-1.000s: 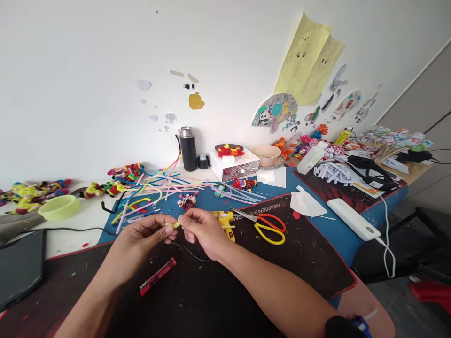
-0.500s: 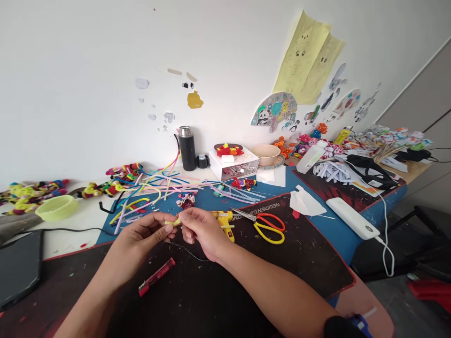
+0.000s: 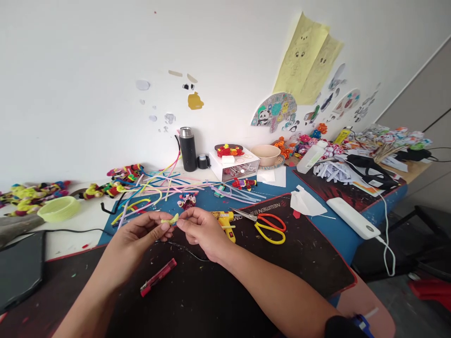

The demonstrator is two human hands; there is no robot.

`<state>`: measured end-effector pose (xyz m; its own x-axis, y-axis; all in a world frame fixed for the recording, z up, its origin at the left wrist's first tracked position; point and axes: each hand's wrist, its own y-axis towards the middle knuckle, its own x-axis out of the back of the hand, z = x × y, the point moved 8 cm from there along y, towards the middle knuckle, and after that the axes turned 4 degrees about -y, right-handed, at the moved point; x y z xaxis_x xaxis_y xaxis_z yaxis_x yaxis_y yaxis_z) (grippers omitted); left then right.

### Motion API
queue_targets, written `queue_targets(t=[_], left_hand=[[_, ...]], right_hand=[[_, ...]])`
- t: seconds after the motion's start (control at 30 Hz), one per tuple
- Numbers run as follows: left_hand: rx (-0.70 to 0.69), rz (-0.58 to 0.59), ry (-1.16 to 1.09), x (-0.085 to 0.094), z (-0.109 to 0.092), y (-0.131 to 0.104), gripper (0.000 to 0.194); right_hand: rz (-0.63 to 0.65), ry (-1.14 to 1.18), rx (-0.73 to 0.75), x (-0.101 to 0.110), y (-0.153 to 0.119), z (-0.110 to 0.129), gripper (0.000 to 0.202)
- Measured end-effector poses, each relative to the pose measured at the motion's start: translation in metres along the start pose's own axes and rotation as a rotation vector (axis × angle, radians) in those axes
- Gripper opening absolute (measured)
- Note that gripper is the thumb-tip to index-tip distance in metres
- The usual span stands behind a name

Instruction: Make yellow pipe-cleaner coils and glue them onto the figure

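My left hand pinches a small pale yellow fuzzy piece, probably bent pipe cleaner, between thumb and fingers. At its right end, the thumb and index finger of my right hand are pressed together, apparently gripping the tip. Behind my right hand lies a yellow hot glue gun, partly covered. Scissors with red and yellow handles rest to its right. A small pipe-cleaner figure stands just beyond my fingers. Below my hands, a dark red lighter-like stick lies on the black mat.
Pipe cleaners are scattered at the back, beside a black thermos. Finished figures and a pale green ring-shaped bowl are at the left. A white power bank with a cable lies right. A tablet sits at the left edge.
My right fingers have shifted slightly, so more of the yellow piece shows, its right end now angled upward. Objects on the table have stayed put; the view moved slightly.
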<state>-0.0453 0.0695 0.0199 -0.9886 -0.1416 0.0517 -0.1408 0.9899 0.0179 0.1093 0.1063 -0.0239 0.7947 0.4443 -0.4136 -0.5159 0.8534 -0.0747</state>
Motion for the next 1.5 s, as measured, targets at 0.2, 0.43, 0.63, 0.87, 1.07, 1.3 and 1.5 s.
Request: queue_targets(t=[0.2, 0.43, 0.63, 0.87, 1.07, 1.3, 1.5], left_hand=[[0.016, 0.008, -0.050, 0.000, 0.002, -0.001, 0.056], [-0.012, 0.066, -0.049, -0.005, -0.001, -0.003, 0.049], [-0.013, 0.048, -0.049, -0.005, -0.004, -0.003, 0.051], [0.071, 0.029, -0.161, -0.004, 0.006, -0.002, 0.056], [0.189, 0.025, -0.398, -0.007, 0.018, -0.004, 0.055], [0.205, 0.017, -0.441, -0.008, 0.022, -0.004, 0.051], [0.206, 0.034, -0.458, -0.006, 0.027, -0.003, 0.049]], right_hand=[[0.023, -0.010, 0.024, 0.000, 0.001, -0.004, 0.043], [0.073, -0.049, -0.014, -0.003, -0.001, -0.006, 0.055], [0.059, 0.054, -0.040, -0.003, -0.002, -0.005, 0.057], [0.066, 0.073, -0.054, -0.003, -0.002, -0.005, 0.059], [0.062, 0.095, -0.051, -0.004, -0.004, 0.000, 0.060], [0.094, 0.103, -0.062, -0.009, -0.005, 0.003, 0.061], [0.099, 0.118, -0.062, -0.009, -0.006, 0.003, 0.059]])
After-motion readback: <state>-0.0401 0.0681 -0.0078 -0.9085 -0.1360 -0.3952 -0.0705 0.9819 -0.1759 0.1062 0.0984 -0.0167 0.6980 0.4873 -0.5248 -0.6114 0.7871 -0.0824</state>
